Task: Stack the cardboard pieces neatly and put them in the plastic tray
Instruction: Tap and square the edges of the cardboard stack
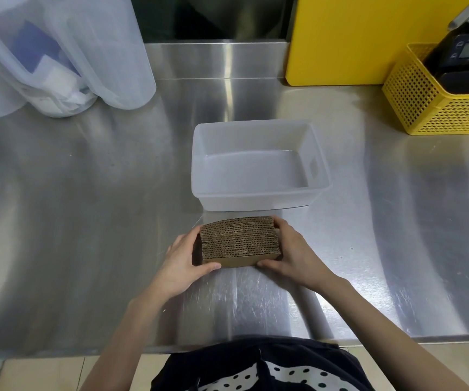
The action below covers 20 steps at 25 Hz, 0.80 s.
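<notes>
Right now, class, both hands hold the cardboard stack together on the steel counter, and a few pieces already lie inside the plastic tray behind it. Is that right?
Not quite. The head view shows the plastic tray holding nothing. The rest stands: the left hand and right hand press the cardboard stack together on the steel counter, just in front of the tray.

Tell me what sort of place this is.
Probably a commercial kitchen or food-prep area: a stainless steel counter, a yellow cutting board leaning at the back, and large translucent plastic containers.
</notes>
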Tool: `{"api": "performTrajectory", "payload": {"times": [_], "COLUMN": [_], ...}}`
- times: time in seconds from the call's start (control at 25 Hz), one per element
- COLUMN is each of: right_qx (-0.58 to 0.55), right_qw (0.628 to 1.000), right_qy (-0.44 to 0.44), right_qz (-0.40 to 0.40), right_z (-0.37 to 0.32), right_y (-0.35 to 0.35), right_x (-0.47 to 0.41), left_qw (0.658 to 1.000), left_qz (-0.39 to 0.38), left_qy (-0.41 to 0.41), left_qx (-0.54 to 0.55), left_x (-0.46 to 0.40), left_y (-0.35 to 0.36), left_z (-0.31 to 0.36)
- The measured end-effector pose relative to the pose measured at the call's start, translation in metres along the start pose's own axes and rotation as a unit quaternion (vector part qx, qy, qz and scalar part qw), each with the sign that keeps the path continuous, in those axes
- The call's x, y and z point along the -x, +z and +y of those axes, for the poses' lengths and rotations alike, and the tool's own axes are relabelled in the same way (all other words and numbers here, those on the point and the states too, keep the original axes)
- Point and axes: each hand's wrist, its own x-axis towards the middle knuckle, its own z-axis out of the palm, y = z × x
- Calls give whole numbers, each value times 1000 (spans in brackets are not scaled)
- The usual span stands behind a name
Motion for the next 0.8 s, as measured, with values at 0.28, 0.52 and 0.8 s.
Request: {"api": "performTrajectory", "payload": {"times": [0.28, 0.52, 0.8], "right_qx": [28, -2, -11], "right_qw": [999, 997, 997], "right_qy": [-13, 0, -7], "right_qz": [-16, -74, -80], "right_z": [3, 1, -2], "right_y": [-4, -21, -19], "right_x": [1, 2, 1], "left_qw": [999, 996, 996], "left_qz": [-48, -86, -72], "left_qy": [0, 15, 42], "left_qx": [-19, 10, 32], "left_x": [-7, -7, -7], "left_y": [-3, -17, -14], "left_z": [-3, -4, -4]}}
